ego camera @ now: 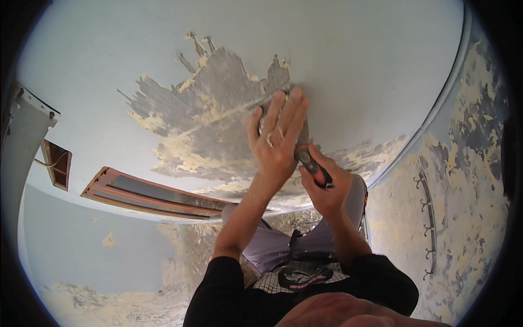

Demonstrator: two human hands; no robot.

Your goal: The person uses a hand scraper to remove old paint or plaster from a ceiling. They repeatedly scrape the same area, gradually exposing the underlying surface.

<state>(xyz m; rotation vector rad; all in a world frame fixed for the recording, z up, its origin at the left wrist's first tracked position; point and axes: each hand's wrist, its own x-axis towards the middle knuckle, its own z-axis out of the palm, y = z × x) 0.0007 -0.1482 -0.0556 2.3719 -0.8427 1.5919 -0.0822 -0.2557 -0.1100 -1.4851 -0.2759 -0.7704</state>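
Note:
My right hand (329, 188) is closed round the black and red handle of a scraper (312, 165). The metal blade runs up from the handle against a pale blue painted surface (359, 73). My left hand (278, 131) lies flat over the blade with its fingers stretched out, hiding much of it. Around the blade's far end is a ragged patch (220, 77) where the paint is off, showing grey and yellowish layers. The blade's edge is partly blurred. Dust clings to my left forearm.
A wooden-framed panel (155, 194) is set at the lower left, with a small wood-framed opening (57, 163) holding a cable beyond it. A pale metal casing (30, 122) stands at the far left. On the patchy right wall (470, 229) hangs a rail of hooks (428, 225).

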